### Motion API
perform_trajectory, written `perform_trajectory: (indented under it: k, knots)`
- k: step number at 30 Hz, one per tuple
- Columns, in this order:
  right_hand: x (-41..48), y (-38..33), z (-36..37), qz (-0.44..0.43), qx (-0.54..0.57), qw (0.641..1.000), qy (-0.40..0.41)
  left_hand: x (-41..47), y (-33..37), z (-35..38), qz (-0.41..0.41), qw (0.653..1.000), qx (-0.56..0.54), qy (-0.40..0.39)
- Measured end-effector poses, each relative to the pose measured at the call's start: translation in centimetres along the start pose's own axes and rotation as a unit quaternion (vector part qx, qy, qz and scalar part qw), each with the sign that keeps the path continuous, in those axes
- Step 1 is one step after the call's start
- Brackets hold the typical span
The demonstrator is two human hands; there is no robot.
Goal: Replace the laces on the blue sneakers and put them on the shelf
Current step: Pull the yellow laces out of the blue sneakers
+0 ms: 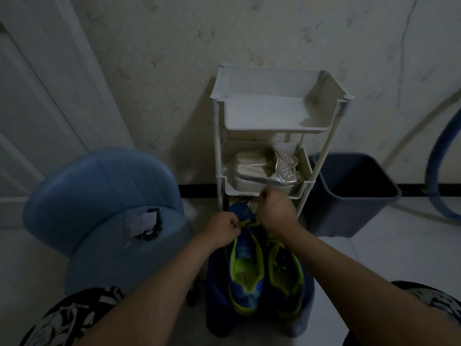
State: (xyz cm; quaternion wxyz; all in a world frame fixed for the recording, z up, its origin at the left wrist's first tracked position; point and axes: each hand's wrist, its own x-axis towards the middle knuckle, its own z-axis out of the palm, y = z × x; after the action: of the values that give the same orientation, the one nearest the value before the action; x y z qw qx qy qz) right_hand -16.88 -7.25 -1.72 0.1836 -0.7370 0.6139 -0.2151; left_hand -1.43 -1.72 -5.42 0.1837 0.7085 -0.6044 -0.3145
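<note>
Lacing step in hand: left hand (220,229) and right hand (277,213), fingers curled, each pinch green lace (247,223) at toe end of blue sneakers (245,270). Pair lies side by side on dark stool (214,308), toes at far edge, beside shelf (274,129). Next likely: pull ends even, thread eyelets.

The shelf (269,131) stands against the wall (174,58), with sandals (264,168) on its middle tier. Before it, the left sneaker (245,273) and right sneaker (284,273) sit side by side on a stool (217,308). A chair (104,196) stands left of the stool, and a bin (349,208) stands right of the shelf. The left hand (220,229) and right hand (275,213) hold the lace (245,224) over the left sneaker's far end.
</note>
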Motion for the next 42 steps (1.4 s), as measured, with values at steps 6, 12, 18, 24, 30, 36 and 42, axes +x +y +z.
perform_trajectory:
  k: [6,12,18,24,30,36,42]
  knots:
    - [0.1,0.4,-2.4,0.036,-0.185,0.977,-0.098,0.0,0.2,0.2,0.04,0.998,0.021,0.031]
    - [-0.6,0.0,-1.0,-0.13,-0.183,0.955,-0.192,0.0,0.2,0.3,0.083,0.988,0.118,0.055]
    - [-0.7,0.0,0.9,-0.114,-0.19,0.942,-0.252,0.0,0.7,0.3,0.115,0.982,0.136,0.056]
    - [-0.3,0.5,1.4,-0.104,-0.194,0.944,-0.244,0.5,1.5,-0.3,0.091,0.975,0.193,0.068]
    - [-0.6,0.6,1.3,-0.121,-0.153,0.946,-0.258,1.4,1.5,-0.8,0.09,0.973,0.21,0.037]
    - [-0.4,0.6,1.5,-0.097,-0.133,0.949,-0.267,1.7,0.4,-1.0,0.072,0.987,0.142,0.027]
    - [-0.4,0.4,1.4,-0.099,-0.11,0.95,-0.275,1.7,-0.9,-1.0,0.016,0.997,0.031,0.063]
